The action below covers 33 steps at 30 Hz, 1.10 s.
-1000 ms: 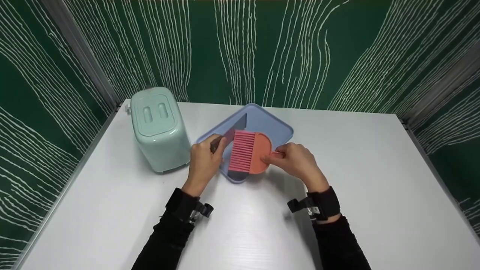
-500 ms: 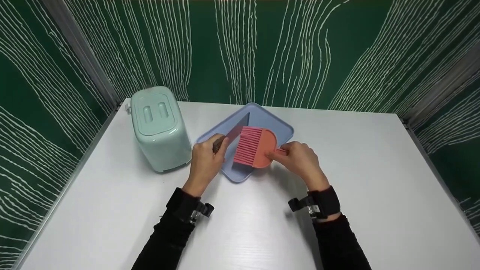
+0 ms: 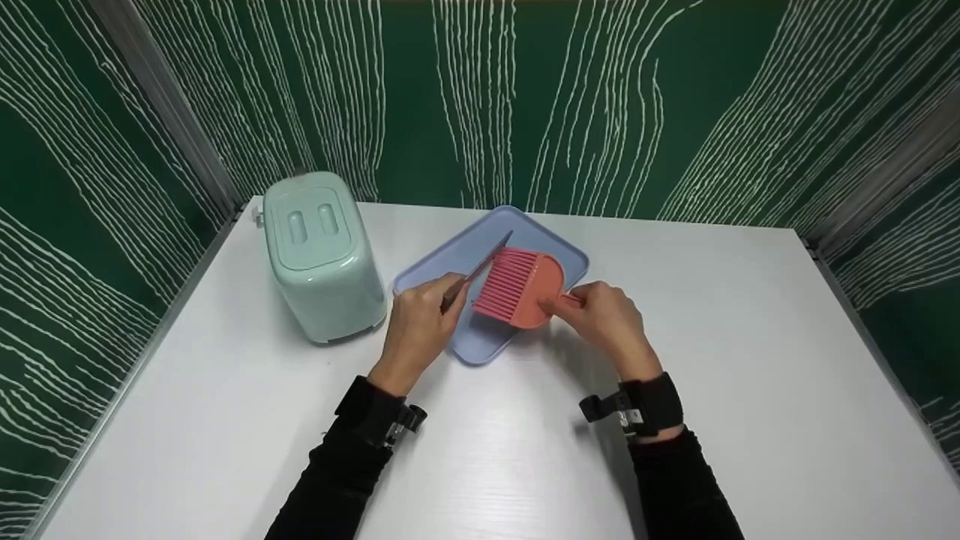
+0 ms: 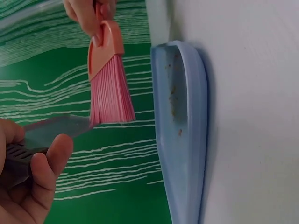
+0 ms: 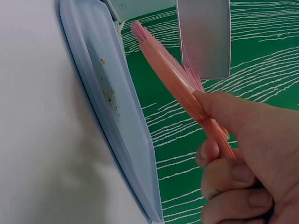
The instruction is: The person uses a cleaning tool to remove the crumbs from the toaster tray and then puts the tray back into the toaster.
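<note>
My left hand (image 3: 421,319) grips the dark ribbed handle of a flat, wide metal blade (image 4: 60,130); its straight end with rounded corners shows in the right wrist view. Pinched by its handle in my right hand (image 3: 606,319) is a small coral hand brush (image 3: 541,292) with pink bristles (image 4: 111,95). In the left wrist view the bristle tips overlap the blade's end. Both tools are above a blue tray (image 3: 555,241), angled on the table. Small brown crumbs (image 5: 109,99) lie on the tray.
To the left stands a mint-green toaster (image 3: 322,262) with a lid over its top, close to the tray's left corner. White tabletop (image 3: 750,360) spreads around them. Green walls (image 3: 585,97) with wavy white lines enclose the back and sides.
The brush has moved up and to the right, its bristles tilting. My left hand has shifted slightly right and turned the blade, which now appears nearly edge-on in the head view.
</note>
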Each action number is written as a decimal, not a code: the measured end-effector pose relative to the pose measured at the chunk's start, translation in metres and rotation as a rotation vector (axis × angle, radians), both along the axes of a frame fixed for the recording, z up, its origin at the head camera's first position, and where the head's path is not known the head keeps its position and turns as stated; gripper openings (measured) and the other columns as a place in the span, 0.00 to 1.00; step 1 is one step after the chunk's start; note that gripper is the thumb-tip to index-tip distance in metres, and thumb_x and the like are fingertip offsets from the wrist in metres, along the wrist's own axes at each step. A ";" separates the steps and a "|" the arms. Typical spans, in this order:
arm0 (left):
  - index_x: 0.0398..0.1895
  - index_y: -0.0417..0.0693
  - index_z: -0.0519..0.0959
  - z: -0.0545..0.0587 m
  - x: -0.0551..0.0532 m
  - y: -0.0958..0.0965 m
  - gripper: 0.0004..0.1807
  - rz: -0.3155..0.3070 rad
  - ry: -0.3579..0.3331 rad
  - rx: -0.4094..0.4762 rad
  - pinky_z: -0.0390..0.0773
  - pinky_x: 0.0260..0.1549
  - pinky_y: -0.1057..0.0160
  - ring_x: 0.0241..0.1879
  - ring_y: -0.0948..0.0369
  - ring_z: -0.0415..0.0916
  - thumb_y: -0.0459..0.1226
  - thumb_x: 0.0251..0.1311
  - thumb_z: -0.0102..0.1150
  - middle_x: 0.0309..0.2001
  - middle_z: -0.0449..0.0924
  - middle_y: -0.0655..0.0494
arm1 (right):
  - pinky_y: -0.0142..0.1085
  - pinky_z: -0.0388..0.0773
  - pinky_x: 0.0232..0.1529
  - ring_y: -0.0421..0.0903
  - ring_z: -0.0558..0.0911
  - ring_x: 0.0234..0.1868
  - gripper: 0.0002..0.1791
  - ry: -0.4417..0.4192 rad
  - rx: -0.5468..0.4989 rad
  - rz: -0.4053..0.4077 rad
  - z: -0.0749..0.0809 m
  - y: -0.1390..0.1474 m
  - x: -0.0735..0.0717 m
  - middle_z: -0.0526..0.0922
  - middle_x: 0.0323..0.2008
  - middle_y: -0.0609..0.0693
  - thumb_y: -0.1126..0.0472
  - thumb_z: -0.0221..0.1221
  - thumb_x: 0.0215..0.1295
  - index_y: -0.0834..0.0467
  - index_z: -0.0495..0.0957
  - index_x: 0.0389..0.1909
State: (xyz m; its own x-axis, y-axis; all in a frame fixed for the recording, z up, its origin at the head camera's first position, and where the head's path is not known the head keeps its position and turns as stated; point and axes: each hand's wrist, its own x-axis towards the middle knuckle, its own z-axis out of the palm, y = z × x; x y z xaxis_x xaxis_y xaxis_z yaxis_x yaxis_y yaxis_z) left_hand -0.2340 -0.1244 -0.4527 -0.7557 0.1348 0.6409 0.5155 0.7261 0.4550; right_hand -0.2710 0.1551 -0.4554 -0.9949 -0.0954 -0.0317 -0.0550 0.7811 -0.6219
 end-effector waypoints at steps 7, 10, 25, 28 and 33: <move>0.46 0.45 0.90 -0.002 0.002 0.000 0.06 0.021 0.066 -0.098 0.90 0.31 0.54 0.35 0.53 0.93 0.36 0.74 0.66 0.35 0.93 0.50 | 0.36 0.58 0.26 0.42 0.63 0.22 0.34 -0.057 -0.018 0.001 -0.001 0.000 0.000 0.58 0.16 0.40 0.31 0.66 0.65 0.48 0.63 0.14; 0.47 0.45 0.89 -0.004 0.002 -0.001 0.06 0.025 0.081 -0.124 0.90 0.32 0.53 0.36 0.53 0.93 0.35 0.74 0.66 0.36 0.93 0.50 | 0.36 0.58 0.27 0.42 0.63 0.23 0.34 -0.078 -0.011 0.012 -0.001 0.000 0.000 0.58 0.16 0.40 0.30 0.66 0.65 0.47 0.64 0.14; 0.44 0.46 0.90 -0.005 -0.001 -0.006 0.04 0.035 0.070 -0.080 0.90 0.31 0.55 0.34 0.55 0.92 0.34 0.73 0.67 0.35 0.93 0.51 | 0.36 0.59 0.28 0.43 0.65 0.24 0.33 -0.063 -0.012 0.026 0.004 0.001 0.001 0.59 0.17 0.40 0.29 0.65 0.65 0.47 0.65 0.15; 0.44 0.45 0.90 -0.005 -0.001 -0.005 0.04 0.009 0.058 -0.059 0.90 0.32 0.55 0.34 0.55 0.92 0.34 0.73 0.67 0.35 0.93 0.50 | 0.36 0.58 0.27 0.42 0.64 0.23 0.34 -0.061 -0.009 0.020 0.004 0.001 0.001 0.59 0.16 0.40 0.29 0.65 0.66 0.47 0.64 0.15; 0.45 0.43 0.90 -0.005 -0.002 -0.006 0.05 -0.018 0.041 -0.029 0.89 0.32 0.55 0.34 0.55 0.91 0.33 0.73 0.66 0.35 0.92 0.49 | 0.36 0.58 0.26 0.42 0.65 0.22 0.34 -0.073 0.003 0.026 0.002 0.002 0.000 0.59 0.16 0.40 0.29 0.65 0.66 0.47 0.64 0.15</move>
State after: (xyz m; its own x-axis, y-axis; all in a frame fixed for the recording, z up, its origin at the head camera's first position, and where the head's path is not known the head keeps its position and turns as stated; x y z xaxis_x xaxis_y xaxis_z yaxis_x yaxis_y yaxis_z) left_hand -0.2356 -0.1300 -0.4579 -0.7260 0.1671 0.6670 0.5463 0.7293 0.4119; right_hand -0.2711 0.1569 -0.4537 -0.9871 -0.1211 -0.1043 -0.0302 0.7822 -0.6223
